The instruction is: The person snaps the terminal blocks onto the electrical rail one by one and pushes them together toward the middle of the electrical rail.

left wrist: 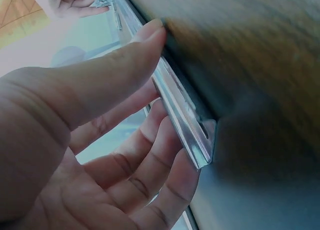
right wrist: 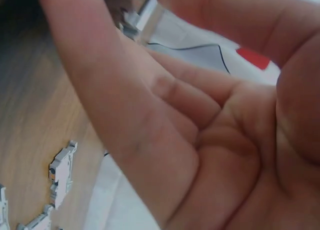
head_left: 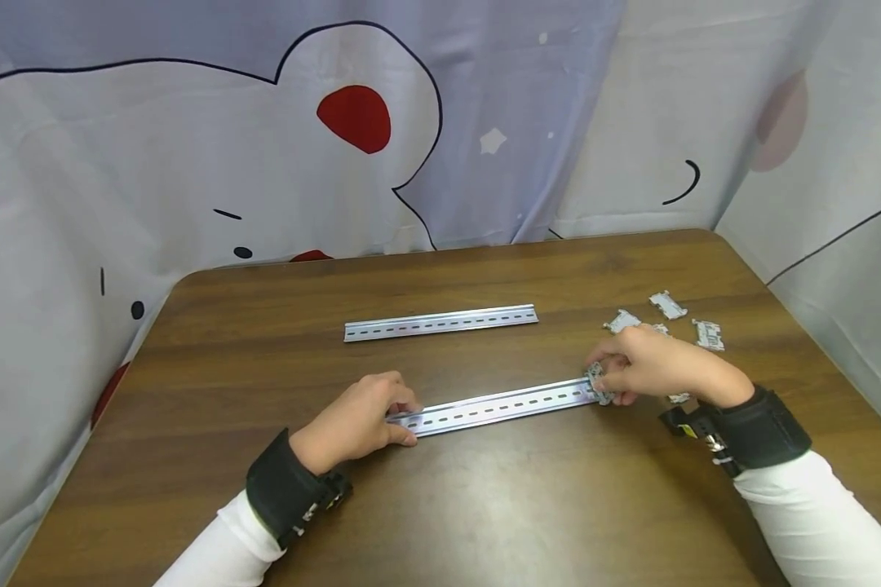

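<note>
A slotted metal DIN rail (head_left: 499, 408) lies on the table in front of me. My left hand (head_left: 360, 416) grips its left end, thumb on the near edge and fingers on the far edge; the left wrist view shows this hold on the rail (left wrist: 182, 115) up close. At the right end, my right hand (head_left: 649, 367) pinches a grey terminal block (head_left: 596, 383) that sits across the rail. Whether the block is clipped on cannot be told. In the right wrist view the fingers of the right hand (right wrist: 165, 115) hide most of the block.
A second slotted rail (head_left: 440, 323) lies farther back on the wooden table (head_left: 484, 522). Several loose terminal blocks lie at the right, among them one block (head_left: 668, 305) at the back and another block (head_left: 708, 335) farther right. A printed curtain (head_left: 191, 163) hangs behind the table.
</note>
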Demonstrator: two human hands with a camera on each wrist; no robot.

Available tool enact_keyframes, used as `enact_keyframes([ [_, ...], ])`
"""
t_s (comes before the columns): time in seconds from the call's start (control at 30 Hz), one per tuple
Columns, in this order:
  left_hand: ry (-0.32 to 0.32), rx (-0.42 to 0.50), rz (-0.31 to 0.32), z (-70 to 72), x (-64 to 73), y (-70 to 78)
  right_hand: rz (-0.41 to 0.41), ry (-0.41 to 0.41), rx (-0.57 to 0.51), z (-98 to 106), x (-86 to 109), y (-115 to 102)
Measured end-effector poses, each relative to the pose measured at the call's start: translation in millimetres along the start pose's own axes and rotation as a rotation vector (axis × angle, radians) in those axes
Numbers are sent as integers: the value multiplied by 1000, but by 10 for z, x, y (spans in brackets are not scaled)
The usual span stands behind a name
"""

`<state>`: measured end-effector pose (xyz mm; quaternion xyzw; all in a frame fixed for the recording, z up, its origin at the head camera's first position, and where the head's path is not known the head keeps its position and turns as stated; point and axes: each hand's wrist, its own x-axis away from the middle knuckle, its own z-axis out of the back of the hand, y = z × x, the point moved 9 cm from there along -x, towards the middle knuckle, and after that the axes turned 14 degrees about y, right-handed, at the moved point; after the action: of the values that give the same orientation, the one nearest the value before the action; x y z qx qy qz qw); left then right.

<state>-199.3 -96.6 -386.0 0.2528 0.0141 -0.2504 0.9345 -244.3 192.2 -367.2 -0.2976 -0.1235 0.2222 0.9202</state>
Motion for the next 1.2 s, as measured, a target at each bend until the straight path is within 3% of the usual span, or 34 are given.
enact_keyframes([
  [0.13,-17,-30,-38,30,30,43,-53,-55,-130,-5,19,62],
  [0.3,-47,-97,-51,89,94,54,-108,-58,-186,-15,4,118],
  [0.57,-22,-130,-65,139,77,41,-166,-55,-318,-24,-21,235],
  [1.2,-7,-153,-32,135,55,32,-160,-106,-457,-174,-83,254],
])
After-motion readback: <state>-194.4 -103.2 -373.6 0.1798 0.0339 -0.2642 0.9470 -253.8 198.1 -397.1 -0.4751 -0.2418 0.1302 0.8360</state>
